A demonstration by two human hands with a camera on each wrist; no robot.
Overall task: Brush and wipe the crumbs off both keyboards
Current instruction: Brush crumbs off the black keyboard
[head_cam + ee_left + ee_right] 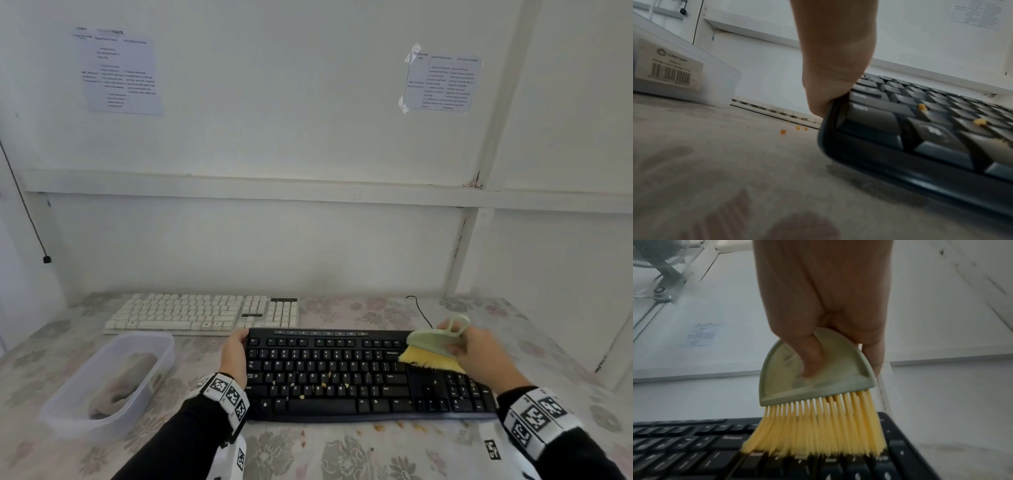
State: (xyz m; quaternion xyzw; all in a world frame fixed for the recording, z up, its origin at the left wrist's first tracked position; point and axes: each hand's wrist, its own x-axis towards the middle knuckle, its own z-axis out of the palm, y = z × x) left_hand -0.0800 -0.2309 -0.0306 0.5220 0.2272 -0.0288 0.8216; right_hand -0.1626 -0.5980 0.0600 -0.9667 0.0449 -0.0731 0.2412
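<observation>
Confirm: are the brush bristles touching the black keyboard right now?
Touching. In the right wrist view the brush bristles splay against the keys of the black keyboard; the head view agrees, showing the yellow tips on the keys left of the numpad.

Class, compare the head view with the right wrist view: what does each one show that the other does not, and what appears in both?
Only the head view shows the white keyboard, the clear plastic tub, the left hand holding the black keyboard's left end, and crumbs on its middle keys and on the tablecloth. Only the right wrist view shows a fan high on the wall and the thumb pressed on the brush's green body. Both show the right hand gripping the brush, its yellow bristles on the black keyboard.
</observation>
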